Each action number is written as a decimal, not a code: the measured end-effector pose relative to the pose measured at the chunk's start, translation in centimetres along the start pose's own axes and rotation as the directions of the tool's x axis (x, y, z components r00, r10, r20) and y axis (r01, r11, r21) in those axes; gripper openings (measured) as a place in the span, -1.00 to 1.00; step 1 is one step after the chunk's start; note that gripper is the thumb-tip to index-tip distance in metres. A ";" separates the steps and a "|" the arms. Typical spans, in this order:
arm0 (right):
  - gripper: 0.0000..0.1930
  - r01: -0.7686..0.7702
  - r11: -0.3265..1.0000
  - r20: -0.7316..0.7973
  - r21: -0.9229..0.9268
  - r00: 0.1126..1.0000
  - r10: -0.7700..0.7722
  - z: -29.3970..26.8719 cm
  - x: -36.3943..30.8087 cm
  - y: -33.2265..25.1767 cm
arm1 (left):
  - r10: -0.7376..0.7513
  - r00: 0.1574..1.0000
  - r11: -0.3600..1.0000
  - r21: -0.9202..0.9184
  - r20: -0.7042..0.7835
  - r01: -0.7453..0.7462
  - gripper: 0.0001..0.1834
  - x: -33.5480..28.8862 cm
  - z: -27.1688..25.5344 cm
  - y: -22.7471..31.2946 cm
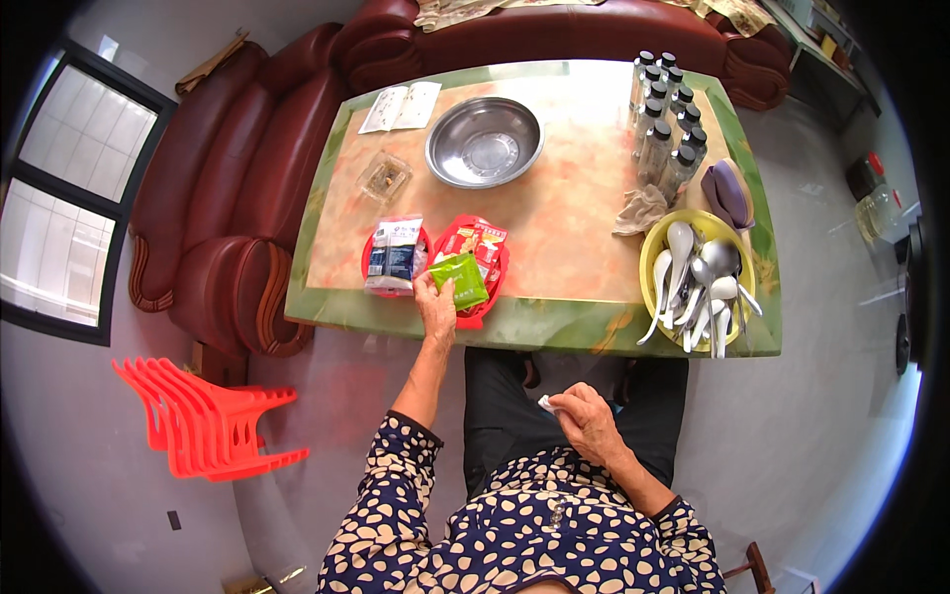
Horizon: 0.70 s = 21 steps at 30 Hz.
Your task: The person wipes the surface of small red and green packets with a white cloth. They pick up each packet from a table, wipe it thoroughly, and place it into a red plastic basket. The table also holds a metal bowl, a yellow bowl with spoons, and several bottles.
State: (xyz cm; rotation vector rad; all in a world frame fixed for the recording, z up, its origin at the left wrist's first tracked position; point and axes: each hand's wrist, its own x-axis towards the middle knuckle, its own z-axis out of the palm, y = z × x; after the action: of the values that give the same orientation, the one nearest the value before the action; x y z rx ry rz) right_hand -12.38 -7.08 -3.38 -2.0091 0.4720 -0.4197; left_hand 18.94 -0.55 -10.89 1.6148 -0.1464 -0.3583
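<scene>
My left hand [436, 309] is closed on the edge of a green packet [463, 280]. The packet is over a red basket [505, 269] that holds red-and-white packets [487, 242]. Just left of it stands another red basket [368, 253], with a white-and-dark-blue packet [398, 253] lying on top. Over my lap, my right hand [591, 426] has its fingers pinched round a small white piece [546, 403]. Whether that piece is tissue or something else, I cannot tell.
On the table [579, 282] are a steel basin [485, 104], an open booklet [400, 107], a clear plastic box [385, 178], several black-capped bottles [656, 150], a crumpled cloth [640, 210], a purple case [727, 194] and a yellow bowl [648, 247] of spoons and ladles. Red plastic chairs [213, 421] stand left.
</scene>
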 end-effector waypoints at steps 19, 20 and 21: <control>-0.84 -0.108 0.993 0.008 -0.036 0.994 0.109 0.4 0.1 1.4 | 0.396 0.910 0.526 0.781 0.126 -0.337 -0.49 5.1 0.1 -2.1; -0.84 -0.106 0.994 0.005 -0.037 0.994 0.106 0.5 0.1 1.6 | 0.433 0.891 0.463 0.815 0.134 -0.347 -0.49 5.0 0.3 -2.2; -0.84 -0.101 0.994 0.003 -0.039 0.995 0.101 0.5 0.1 1.7 | 0.381 0.914 0.430 0.849 0.136 -0.306 -0.47 4.8 0.4 -1.9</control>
State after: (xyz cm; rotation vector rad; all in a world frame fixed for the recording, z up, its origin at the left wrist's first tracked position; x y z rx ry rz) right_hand -12.32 -7.53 -5.07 -2.0132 0.5796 -0.3454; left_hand 23.10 -2.25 -13.48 2.5372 -0.6911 0.1695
